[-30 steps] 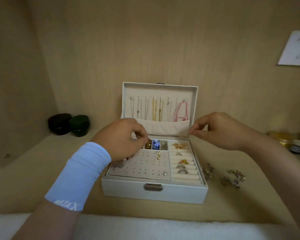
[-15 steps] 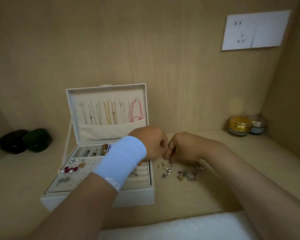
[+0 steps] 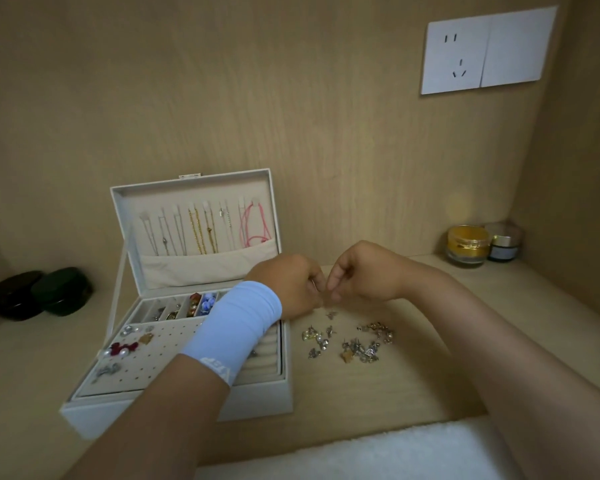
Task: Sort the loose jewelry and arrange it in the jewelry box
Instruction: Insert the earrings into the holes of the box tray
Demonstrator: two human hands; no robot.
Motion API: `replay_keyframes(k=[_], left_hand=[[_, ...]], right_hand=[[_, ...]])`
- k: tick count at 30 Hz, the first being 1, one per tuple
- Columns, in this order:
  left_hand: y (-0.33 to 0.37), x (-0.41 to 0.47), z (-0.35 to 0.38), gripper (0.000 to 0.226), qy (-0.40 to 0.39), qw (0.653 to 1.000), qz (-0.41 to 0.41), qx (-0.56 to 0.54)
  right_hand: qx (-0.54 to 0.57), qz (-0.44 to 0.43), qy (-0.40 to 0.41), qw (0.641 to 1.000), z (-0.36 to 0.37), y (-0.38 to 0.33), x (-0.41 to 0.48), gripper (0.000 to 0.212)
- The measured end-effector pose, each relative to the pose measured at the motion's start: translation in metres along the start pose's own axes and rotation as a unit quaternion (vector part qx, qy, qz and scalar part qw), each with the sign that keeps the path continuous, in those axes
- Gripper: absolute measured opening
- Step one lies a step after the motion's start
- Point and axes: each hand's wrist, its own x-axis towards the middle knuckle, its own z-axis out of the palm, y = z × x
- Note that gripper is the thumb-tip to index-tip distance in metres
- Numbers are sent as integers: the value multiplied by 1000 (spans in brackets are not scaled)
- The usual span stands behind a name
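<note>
The white jewelry box (image 3: 174, 415) stands open at the left. Necklaces (image 3: 201, 230) hang in its lid, and studs sit on the earring board (image 3: 153, 362). Its small back compartments (image 3: 187, 306) hold beads. To the right of the box, loose earrings and charms (image 3: 354, 344) lie in a pile on the shelf. My left hand (image 3: 291, 289), with a light blue wrist sleeve (image 3: 232, 323), reaches across the box. It meets my right hand (image 3: 364, 275) just above the pile. Both hands have curled fingers whose tips pinch one tiny piece between them, which is mostly hidden.
A black case (image 3: 13, 294) and a dark green case (image 3: 63, 289) sit at the far left. Two cosmetic jars (image 3: 468, 244) stand in the back right corner. There is a wall socket (image 3: 482, 50) up on the right. White cloth (image 3: 378, 452) covers the near edge.
One second ago my hands were apart over the box. They then moved right and came together above the loose pile, and the view turned right. Since half a second ago they have barely moved.
</note>
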Motion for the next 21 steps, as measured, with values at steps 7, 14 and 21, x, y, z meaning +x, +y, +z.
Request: replay_keyframes(k=[7,14,21], left_hand=[[-18,-4,-1,15,61,955,25,-288],[-30,-17,-12,6,109,926,24,-360],[-42,-31,-22,14,122,945,-27,-302]], right_hand=[[220,13,28,975,-9,-13,-7,38],[327,17,36,944,3,-18,-4,41],[-95,21,-46,994,15,-4,-2,17]])
